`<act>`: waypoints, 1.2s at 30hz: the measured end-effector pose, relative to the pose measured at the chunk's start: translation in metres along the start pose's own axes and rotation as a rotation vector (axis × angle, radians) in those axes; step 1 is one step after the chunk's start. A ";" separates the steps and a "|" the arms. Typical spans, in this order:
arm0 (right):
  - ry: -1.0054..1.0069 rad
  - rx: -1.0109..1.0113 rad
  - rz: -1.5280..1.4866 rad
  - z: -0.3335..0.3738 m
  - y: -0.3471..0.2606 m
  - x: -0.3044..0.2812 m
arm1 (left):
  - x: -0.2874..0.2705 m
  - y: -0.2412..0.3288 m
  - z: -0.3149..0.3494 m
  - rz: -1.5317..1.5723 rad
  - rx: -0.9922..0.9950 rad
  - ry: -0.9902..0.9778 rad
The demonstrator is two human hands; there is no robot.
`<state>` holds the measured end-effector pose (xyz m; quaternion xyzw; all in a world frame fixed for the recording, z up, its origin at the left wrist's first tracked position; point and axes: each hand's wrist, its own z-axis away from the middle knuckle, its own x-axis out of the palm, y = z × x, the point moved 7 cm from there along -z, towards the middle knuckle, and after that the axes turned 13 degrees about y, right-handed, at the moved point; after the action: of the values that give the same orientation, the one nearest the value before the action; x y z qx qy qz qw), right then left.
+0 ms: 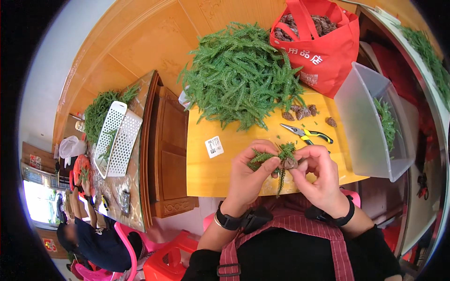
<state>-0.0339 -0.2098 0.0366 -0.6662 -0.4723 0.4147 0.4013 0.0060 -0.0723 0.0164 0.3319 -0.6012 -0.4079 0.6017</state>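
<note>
Over the near edge of the yellow table (211,175), my two hands are drawn together around a small green pine sprig (287,150) with a brown pine cone (289,163) in it. My left hand (248,171) pinches the greenery between thumb and fingers. On the other side, my right hand (322,172) has its fingertips pressed at the pine cone. One sprig end hangs down below the thumbs. Just beyond my hands lie pliers (307,134) with yellow and black handles, jaws pointing left. Several loose pine cones (300,111) rest behind them.
A large heap of green sprigs (241,72) covers the table's back. Behind it stands a red bag (335,54) of pine cones. A translucent bin (358,136) with sprigs stands right. At left, a co-worker (101,246) sits by another table with a white basket (129,138).
</note>
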 end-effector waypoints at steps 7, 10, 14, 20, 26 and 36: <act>0.068 -0.040 0.037 0.002 -0.006 0.000 | 0.002 -0.002 0.003 -0.037 -0.068 -0.032; 0.144 -0.070 0.035 0.000 -0.008 -0.003 | 0.004 0.001 0.004 -0.081 -0.028 -0.016; 0.103 -0.052 0.105 -0.003 -0.009 -0.003 | 0.009 0.007 0.005 -0.150 0.121 0.021; 0.102 -0.045 0.071 -0.009 -0.007 -0.003 | 0.011 0.016 0.001 -0.334 0.511 -0.062; 0.116 -0.096 0.043 -0.016 0.001 0.000 | 0.007 0.016 -0.005 -0.390 0.557 -0.059; -0.085 -0.202 0.175 -0.055 -0.027 -0.008 | 0.008 0.034 -0.010 -0.642 0.717 -0.081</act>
<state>0.0081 -0.2193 0.0813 -0.7238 -0.4684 0.4263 0.2740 0.0188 -0.0656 0.0494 0.6710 -0.5942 -0.3525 0.2690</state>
